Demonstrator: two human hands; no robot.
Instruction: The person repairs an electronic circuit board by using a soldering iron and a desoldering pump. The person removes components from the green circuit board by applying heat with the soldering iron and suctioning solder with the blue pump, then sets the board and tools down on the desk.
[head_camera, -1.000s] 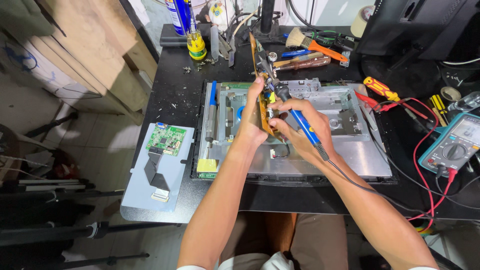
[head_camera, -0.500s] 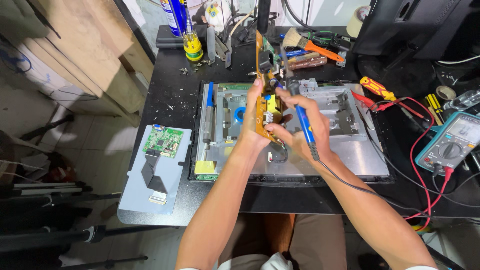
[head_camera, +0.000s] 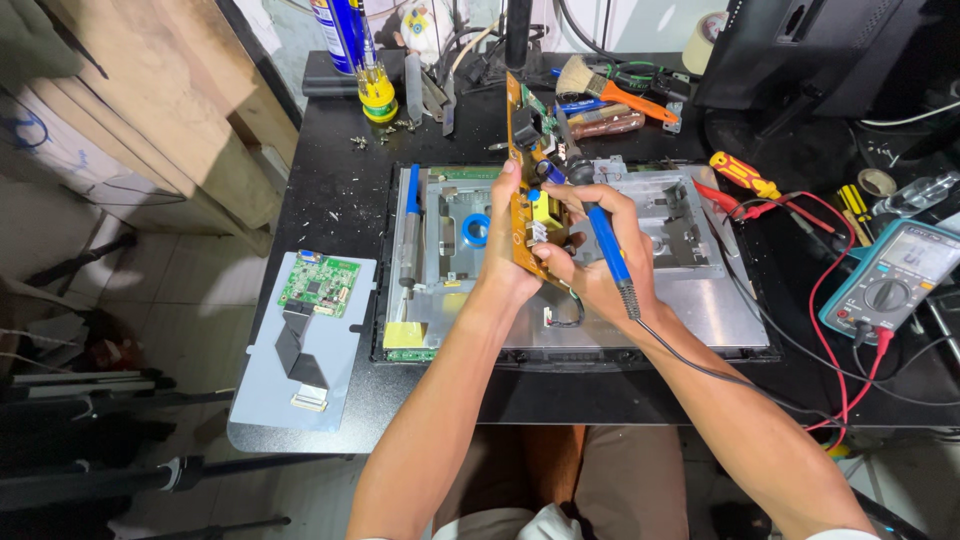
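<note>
Multimeter (head_camera: 893, 281) at right table edge: teal casing, small grey rectangular screen at its top. Blue spray can (head_camera: 333, 30) with printed label stands at back left. Cardboard boxes (head_camera: 130, 110) stacked left of table, brown, blue marking.

Yellow-orange circuit board (head_camera: 530, 215), blue-handled soldering iron (head_camera: 607, 245), green small board (head_camera: 318, 284), teal multimeter (head_camera: 893, 280), black table (head_camera: 330, 190)

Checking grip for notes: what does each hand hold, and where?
Left hand grips the yellow circuit board by its lower edge; right hand holds the blue soldering iron around its handle.
</note>
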